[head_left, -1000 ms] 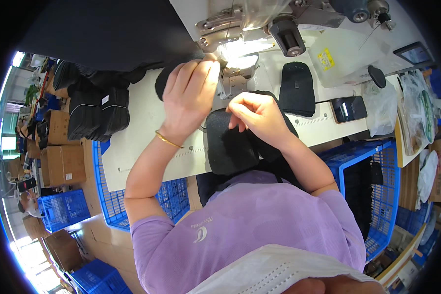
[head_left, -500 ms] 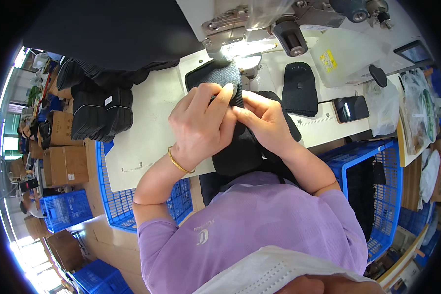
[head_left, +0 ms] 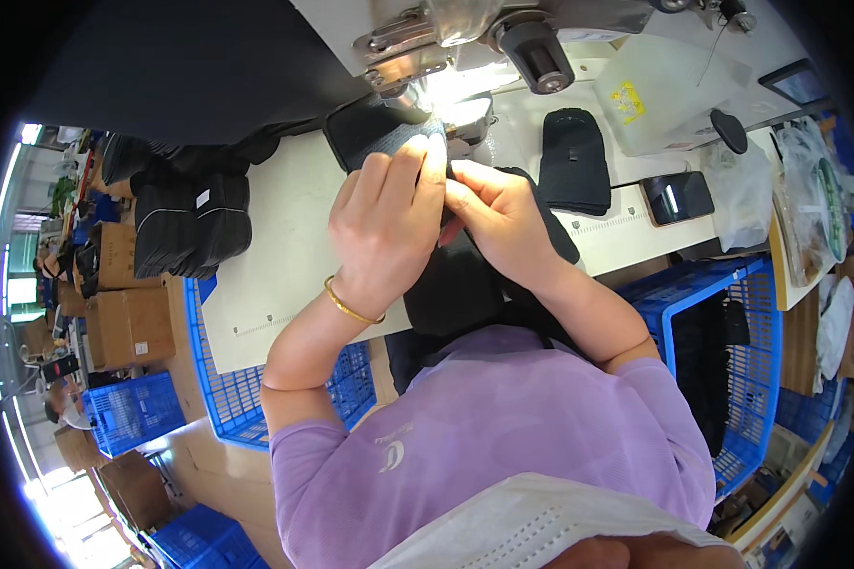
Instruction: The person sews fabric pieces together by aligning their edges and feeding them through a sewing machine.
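A black knitted fabric piece lies under the lit needle area of a sewing machine. My left hand is closed on the near edge of this piece, fingertips pinched together. Just to its right, my right hand pinches the same edge between thumb and fingers. The exact grip is partly hidden behind the fingers. More black fabric pieces hang over the table's front edge below my hands.
A stack of black fabric pieces lies right of my hands, near a phone. Tied black bundles sit at the table's left. Blue crates stand at both sides below the white table. A plastic bag lies far right.
Both hands have shifted slightly away from me and to the left with the fabric, closer to the needle area. The whole view has also shifted a little.
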Tool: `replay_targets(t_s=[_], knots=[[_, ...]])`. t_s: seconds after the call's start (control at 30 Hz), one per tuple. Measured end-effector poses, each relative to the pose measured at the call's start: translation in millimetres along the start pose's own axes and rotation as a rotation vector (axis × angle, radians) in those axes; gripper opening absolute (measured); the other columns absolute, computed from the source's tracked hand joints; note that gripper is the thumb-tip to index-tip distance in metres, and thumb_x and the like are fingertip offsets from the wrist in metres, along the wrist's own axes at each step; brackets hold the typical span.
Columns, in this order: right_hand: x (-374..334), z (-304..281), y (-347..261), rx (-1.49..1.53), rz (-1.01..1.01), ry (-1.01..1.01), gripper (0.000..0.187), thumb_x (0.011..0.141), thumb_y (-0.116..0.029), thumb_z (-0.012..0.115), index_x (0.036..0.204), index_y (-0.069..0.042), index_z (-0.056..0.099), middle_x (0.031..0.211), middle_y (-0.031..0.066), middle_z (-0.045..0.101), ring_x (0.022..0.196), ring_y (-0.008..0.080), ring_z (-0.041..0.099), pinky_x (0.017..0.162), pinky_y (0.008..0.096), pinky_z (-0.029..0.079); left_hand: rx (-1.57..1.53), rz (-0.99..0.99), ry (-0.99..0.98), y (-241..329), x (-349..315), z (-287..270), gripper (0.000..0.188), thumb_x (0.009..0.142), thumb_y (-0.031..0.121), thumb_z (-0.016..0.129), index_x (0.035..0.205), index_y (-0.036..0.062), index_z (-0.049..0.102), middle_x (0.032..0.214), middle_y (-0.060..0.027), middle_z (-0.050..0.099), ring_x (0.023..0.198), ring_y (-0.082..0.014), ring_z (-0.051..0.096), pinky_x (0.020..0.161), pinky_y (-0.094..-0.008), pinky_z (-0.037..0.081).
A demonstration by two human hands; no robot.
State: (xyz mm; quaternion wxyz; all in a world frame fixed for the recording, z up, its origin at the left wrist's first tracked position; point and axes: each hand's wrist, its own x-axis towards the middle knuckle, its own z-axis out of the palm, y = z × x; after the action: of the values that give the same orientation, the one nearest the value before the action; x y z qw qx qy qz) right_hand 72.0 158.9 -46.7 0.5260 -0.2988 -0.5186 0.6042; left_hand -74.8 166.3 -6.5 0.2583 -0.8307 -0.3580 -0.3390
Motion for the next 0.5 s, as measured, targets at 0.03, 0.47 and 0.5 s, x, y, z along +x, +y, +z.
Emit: replay_targets(t_s=[0.03,0.47,0.5], knots=[[2.9,-0.7,0.7,0.006,-0.001,0.000,0.019,0.100,-0.012,0.053,0.091,0.002,0.060,0.075,-0.0012,0.054,0.065,0.0049,0.056,0.058,0.0237,0.053,0.007,0.012,0.003,-1.5,1.5,2.1,0.035,0.065,0.009,0.065,0.098,0.0008,0.069,0.096,-0.0057,0.063,0.074,-0.0168,0.057,0.057,-0.0279,0.046],[18.1,-3.6,3.9,0.007,-0.021,0.025,0.019,0.100,-0.011,0.053,0.104,0.002,0.066,0.085,0.0015,0.066,0.071,0.0056,0.062,0.058,0.0224,0.053,0.010,-0.004,0.064,-11.3,0.6,13.2,0.033,0.062,0.009,0.066,0.094,0.0028,0.070,0.097,-0.0057,0.066,0.076,-0.0182,0.058,0.059,-0.0294,0.047],[16.9,-2.9,2.4,0.005,-0.023,0.026,0.019,0.100,-0.012,0.053,0.105,0.002,0.066,0.085,0.0017,0.067,0.072,0.0057,0.062,0.058,0.0220,0.052,-0.053,-0.054,0.030,-8.6,-2.6,8.9,0.034,0.067,0.006,0.067,0.101,0.0023,0.070,0.103,-0.0083,0.067,0.083,-0.0213,0.061,0.068,-0.0308,0.049]])
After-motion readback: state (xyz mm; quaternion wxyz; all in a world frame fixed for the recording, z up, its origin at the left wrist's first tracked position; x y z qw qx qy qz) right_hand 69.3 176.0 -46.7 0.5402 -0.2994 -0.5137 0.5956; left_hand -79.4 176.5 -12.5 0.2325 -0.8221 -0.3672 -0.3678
